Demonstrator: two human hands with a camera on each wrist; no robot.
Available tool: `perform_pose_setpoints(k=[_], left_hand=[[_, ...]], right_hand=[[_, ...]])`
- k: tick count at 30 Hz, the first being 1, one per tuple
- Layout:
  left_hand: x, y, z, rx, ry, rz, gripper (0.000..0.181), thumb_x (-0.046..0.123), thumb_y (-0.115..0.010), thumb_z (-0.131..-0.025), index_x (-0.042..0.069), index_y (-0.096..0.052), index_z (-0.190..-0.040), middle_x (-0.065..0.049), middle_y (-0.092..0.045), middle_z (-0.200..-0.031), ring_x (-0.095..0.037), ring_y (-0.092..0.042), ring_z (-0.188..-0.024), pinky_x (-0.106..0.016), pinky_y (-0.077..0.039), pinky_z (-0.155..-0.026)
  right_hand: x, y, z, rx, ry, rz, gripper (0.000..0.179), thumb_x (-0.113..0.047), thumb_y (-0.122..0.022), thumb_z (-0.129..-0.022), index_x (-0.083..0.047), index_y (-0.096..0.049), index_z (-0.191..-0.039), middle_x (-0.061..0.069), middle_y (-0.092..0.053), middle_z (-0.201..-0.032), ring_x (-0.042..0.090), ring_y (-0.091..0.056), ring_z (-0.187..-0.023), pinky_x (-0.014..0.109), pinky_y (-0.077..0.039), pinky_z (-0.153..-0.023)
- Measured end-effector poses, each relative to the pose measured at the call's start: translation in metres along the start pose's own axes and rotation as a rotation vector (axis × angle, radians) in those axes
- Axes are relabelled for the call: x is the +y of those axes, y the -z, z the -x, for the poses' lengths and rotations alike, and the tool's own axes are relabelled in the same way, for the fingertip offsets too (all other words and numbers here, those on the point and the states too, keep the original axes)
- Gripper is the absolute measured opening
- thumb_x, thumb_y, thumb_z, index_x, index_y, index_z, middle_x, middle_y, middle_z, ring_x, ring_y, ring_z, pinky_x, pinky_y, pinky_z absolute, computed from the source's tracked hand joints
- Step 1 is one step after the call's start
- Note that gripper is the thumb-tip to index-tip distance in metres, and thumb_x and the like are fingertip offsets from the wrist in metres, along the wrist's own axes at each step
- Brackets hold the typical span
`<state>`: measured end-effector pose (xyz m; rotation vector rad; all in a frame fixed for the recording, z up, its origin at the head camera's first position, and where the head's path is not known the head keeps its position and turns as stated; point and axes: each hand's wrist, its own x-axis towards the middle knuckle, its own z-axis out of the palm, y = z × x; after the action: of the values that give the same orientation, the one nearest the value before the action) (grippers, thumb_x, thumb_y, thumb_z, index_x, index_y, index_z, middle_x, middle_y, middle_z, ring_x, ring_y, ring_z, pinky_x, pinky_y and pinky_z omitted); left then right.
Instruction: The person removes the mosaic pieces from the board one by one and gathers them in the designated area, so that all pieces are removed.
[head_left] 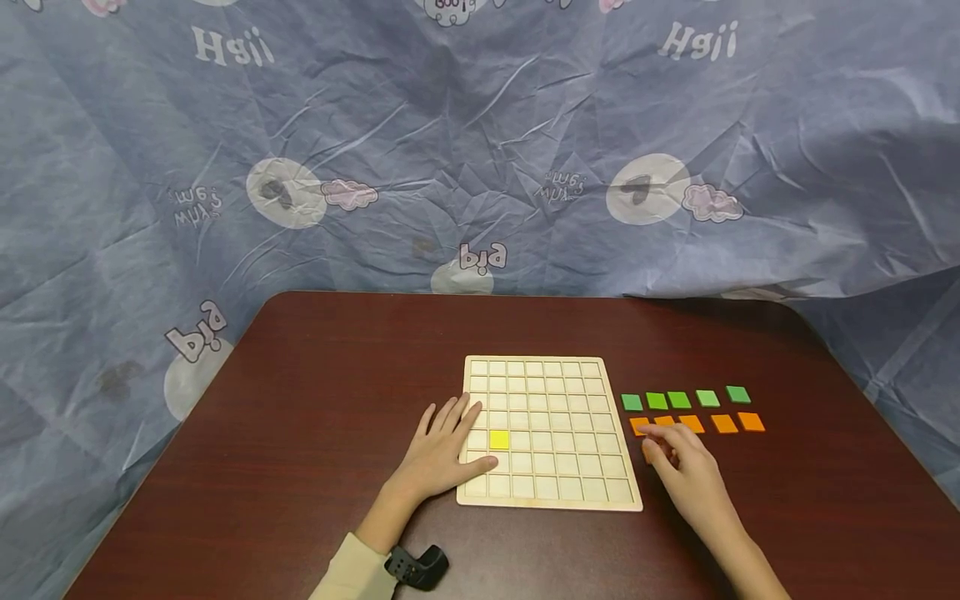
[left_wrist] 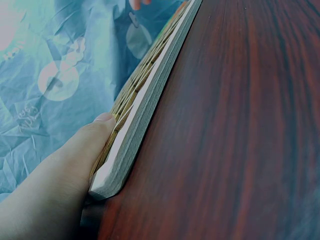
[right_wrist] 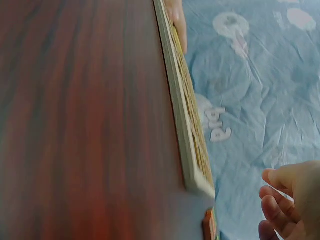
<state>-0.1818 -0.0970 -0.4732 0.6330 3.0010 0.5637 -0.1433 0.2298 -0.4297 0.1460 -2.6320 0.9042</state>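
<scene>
A pale wooden grid board [head_left: 551,504] lies on the table, with one yellow square tile [head_left: 499,439] in a cell on its left side. My left hand [head_left: 442,454] rests spread over the board's left edge, its thumb on the lower left cells. In the left wrist view that thumb [left_wrist: 82,150] lies along the board's rim. To the right of the board, my right hand [head_left: 686,471] hovers over the orange tiles [head_left: 723,424], its fingers loosely bent. An orange tile [right_wrist: 209,225] lies below it in the right wrist view, and nothing shows between thumb and fingers.
A row of several green tiles [head_left: 678,400] lies behind the orange ones, right of the board. A dark band [head_left: 417,568] is on the left wrist. Behind the brown table [head_left: 360,350] hangs a printed blue-grey cloth [head_left: 450,125].
</scene>
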Motion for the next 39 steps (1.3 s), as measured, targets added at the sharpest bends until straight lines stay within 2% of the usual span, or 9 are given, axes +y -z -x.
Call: perform_pose_setpoints(k=[5, 10, 17, 22, 32, 39], left_hand=[[-0.001, -0.001, -0.001, -0.005, 0.009, -0.017, 0.084, 0.07, -0.038, -0.081, 0.023, -0.015, -0.147, -0.001, -0.012, -0.154, -0.021, -0.013, -0.142, -0.048, -0.005, -0.113], [-0.001, -0.001, -0.001, -0.013, 0.017, -0.018, 0.084, 0.07, -0.037, -0.081, 0.024, -0.014, -0.147, 0.0, -0.01, -0.154, -0.02, -0.011, -0.142, -0.047, -0.004, -0.113], [0.0, 0.0, -0.001, -0.01, 0.015, 0.0, 0.084, 0.069, -0.039, -0.081, 0.023, -0.015, -0.147, -0.001, -0.011, -0.154, -0.02, -0.011, -0.142, -0.048, -0.004, -0.113], [-0.001, -0.001, 0.0, -0.013, 0.014, -0.003, 0.085, 0.07, -0.039, -0.081, 0.023, -0.015, -0.147, -0.001, -0.011, -0.154, -0.02, -0.012, -0.142, -0.049, -0.004, -0.113], [0.0, -0.001, -0.002, 0.0, 0.022, -0.017, 0.084, 0.07, -0.039, -0.081, 0.022, -0.018, -0.147, -0.002, -0.014, -0.154, -0.021, -0.014, -0.141, -0.048, -0.006, -0.113], [0.0, -0.001, -0.001, 0.007, 0.016, -0.036, 0.084, 0.07, -0.039, -0.08, 0.021, -0.021, -0.146, -0.003, -0.017, -0.153, -0.022, -0.016, -0.141, -0.048, -0.008, -0.112]], right_hand=[[-0.016, -0.008, -0.005, -0.008, 0.044, -0.059, 0.018, -0.006, -0.062, -0.084, -0.009, -0.068, -0.101, -0.003, -0.052, -0.082, -0.003, -0.039, -0.066, 0.016, -0.036, -0.055], [-0.032, -0.018, -0.011, -0.053, 0.043, -0.088, 0.017, -0.009, -0.061, -0.086, -0.011, -0.068, -0.101, -0.003, -0.053, -0.083, 0.0, -0.039, -0.067, 0.018, -0.035, -0.055], [-0.052, -0.033, -0.022, -0.087, 0.067, -0.119, 0.016, -0.011, -0.06, -0.087, -0.014, -0.068, -0.1, -0.005, -0.056, -0.085, 0.001, -0.043, -0.072, 0.018, -0.04, -0.062], [-0.065, -0.043, -0.027, -0.118, 0.067, -0.159, 0.017, -0.011, -0.06, -0.087, -0.015, -0.068, -0.101, -0.004, -0.059, -0.09, 0.003, -0.046, -0.073, 0.019, -0.042, -0.063], [-0.088, -0.069, -0.035, -0.152, 0.068, -0.234, 0.016, -0.01, -0.061, -0.086, -0.015, -0.068, -0.099, -0.004, -0.059, -0.087, 0.004, -0.047, -0.071, 0.018, -0.042, -0.062], [-0.099, -0.089, -0.035, -0.213, 0.024, -0.25, 0.014, -0.01, -0.06, -0.086, -0.014, -0.068, -0.098, -0.002, -0.058, -0.086, 0.007, -0.046, -0.071, 0.017, -0.041, -0.059]])
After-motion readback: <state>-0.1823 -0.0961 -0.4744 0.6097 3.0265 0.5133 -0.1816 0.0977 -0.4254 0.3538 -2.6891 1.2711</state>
